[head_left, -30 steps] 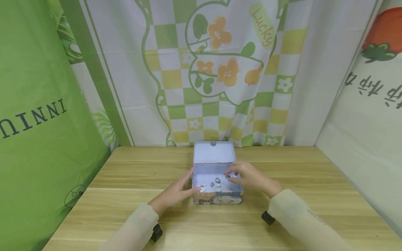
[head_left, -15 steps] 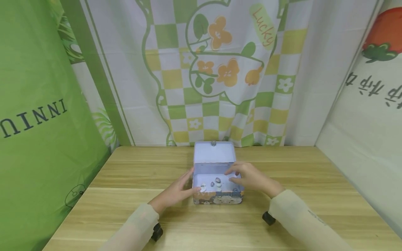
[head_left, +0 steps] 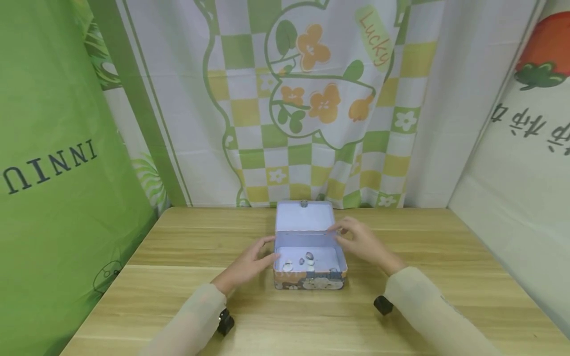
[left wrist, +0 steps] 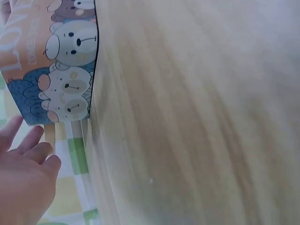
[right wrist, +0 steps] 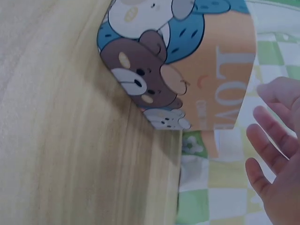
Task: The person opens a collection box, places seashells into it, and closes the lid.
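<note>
A small box (head_left: pixel 308 280) printed with cartoon bears stands on the table, its lid (head_left: pixel 305 216) raised at the back. Inside lie several small rounded pieces like pebbles or shells, among them a dark one (head_left: pixel 309 255) and a whitish one (head_left: pixel 287 266). My left hand (head_left: pixel 247 264) is at the box's left side, thumb and fingertips right at the rim, fingers relaxed. By the back right corner, my right hand (head_left: pixel 361 243) has its fingers loosely spread, fingertips overlapping the rim in the head view. Neither hand holds anything.
The wooden table (head_left: pixel 187 247) has its back edge against a green and yellow checked curtain (head_left: pixel 289 158). Green cloth (head_left: pixel 53 222) hangs at the left, a pale printed cloth (head_left: pixel 512 188) at the right. Black wrist cameras sit under both sleeves.
My right hand has let go of a small dark piece inside the box and risen to the back right corner. My left thumb has drawn back slightly along the left rim.
</note>
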Demonstrator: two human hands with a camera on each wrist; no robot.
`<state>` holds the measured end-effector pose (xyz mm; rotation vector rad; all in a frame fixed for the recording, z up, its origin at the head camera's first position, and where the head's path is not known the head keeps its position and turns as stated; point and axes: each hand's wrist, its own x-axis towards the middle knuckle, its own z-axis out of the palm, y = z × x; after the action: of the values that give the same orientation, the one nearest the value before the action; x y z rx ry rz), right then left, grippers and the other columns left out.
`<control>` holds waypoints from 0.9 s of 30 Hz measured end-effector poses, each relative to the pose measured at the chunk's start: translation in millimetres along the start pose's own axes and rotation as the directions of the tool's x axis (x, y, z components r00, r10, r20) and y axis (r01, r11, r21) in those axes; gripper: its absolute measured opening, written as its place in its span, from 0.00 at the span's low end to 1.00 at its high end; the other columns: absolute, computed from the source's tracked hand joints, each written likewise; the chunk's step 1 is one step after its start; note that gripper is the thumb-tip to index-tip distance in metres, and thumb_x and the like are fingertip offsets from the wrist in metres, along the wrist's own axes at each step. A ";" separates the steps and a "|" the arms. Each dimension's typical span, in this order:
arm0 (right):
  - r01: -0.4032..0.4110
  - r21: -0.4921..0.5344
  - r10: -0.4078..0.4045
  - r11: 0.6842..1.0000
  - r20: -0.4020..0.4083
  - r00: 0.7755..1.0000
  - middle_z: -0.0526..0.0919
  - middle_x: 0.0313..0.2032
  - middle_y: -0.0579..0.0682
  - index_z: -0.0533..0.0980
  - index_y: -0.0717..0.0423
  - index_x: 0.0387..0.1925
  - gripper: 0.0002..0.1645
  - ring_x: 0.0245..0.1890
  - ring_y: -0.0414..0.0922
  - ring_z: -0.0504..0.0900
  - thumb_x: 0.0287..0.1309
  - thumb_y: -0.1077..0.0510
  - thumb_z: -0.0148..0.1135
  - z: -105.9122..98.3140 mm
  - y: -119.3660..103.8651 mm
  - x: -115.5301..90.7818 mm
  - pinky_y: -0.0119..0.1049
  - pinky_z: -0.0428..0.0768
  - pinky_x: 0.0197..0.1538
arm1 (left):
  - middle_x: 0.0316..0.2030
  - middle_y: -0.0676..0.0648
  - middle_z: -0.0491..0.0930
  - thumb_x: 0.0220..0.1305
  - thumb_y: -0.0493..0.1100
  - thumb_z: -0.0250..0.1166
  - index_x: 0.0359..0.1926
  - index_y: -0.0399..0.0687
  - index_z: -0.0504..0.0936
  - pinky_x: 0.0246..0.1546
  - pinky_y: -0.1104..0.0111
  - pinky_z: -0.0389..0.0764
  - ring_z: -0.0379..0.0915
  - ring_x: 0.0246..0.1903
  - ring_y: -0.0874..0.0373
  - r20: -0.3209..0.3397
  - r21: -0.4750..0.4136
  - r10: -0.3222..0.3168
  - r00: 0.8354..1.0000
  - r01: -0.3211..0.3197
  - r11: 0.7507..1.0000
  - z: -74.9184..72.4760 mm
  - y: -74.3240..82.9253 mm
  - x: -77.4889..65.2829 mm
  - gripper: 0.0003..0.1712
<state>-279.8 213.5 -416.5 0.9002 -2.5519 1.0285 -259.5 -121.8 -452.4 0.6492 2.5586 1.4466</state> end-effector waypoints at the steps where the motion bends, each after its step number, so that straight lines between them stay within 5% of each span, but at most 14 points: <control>1: -0.009 0.010 0.009 1.000 -0.009 1.000 0.82 0.46 0.58 0.82 0.63 0.47 0.13 0.43 0.57 0.80 0.60 0.70 0.64 -0.5 1.7 0.3 0.53 0.82 0.46 | 0.74 0.42 0.59 0.73 0.60 0.58 0.75 0.46 0.62 0.69 0.41 0.55 0.52 0.73 0.41 -0.021 -0.011 0.005 1.000 -0.005 1.000 -0.4 -1.4 3.2 0.38; 6: -0.068 0.033 0.070 0.997 -0.061 0.996 0.82 0.48 0.60 0.81 0.66 0.49 0.12 0.42 0.54 0.81 0.65 0.66 0.63 -0.3 11.8 0.4 0.51 0.83 0.45 | 0.66 0.40 0.71 0.76 0.51 0.56 0.70 0.41 0.69 0.69 0.48 0.63 0.64 0.67 0.43 -0.116 -0.107 -0.003 0.993 -0.010 0.994 -3.3 -10.2 20.7 0.28; 12: -0.188 0.078 0.195 0.979 -0.094 0.976 0.83 0.48 0.61 0.78 0.67 0.53 0.17 0.43 0.54 0.80 0.70 0.58 0.61 5.1 26.5 -1.6 0.48 0.81 0.47 | 0.62 0.39 0.74 0.77 0.52 0.55 0.69 0.38 0.70 0.66 0.48 0.67 0.68 0.63 0.42 -0.176 -0.167 -0.061 0.983 0.031 0.985 -2.9 -27.9 40.3 0.29; 20: -0.304 0.166 0.316 0.938 -0.046 0.948 0.82 0.48 0.60 0.73 0.67 0.62 0.25 0.45 0.53 0.79 0.74 0.53 0.56 14.4 42.0 0.2 0.45 0.79 0.49 | 0.63 0.36 0.72 0.77 0.53 0.55 0.70 0.38 0.69 0.63 0.49 0.71 0.69 0.63 0.41 -0.200 -0.229 -0.146 0.969 0.098 0.968 4.5 -36.9 58.6 0.30; 27: -0.441 0.244 0.439 0.864 0.066 0.896 0.78 0.59 0.66 0.68 0.67 0.68 0.34 0.53 0.56 0.78 0.76 0.43 0.50 20.9 44.0 1.4 0.44 0.81 0.51 | 0.66 0.34 0.70 0.77 0.51 0.55 0.69 0.36 0.69 0.62 0.52 0.73 0.70 0.62 0.40 -0.191 -0.322 -0.168 0.967 0.100 0.941 7.7 -40.8 69.4 0.30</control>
<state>-308.5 223.1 -454.8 0.3639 -2.7425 1.5076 -331.8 -104.3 -484.2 0.2774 2.3827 1.9060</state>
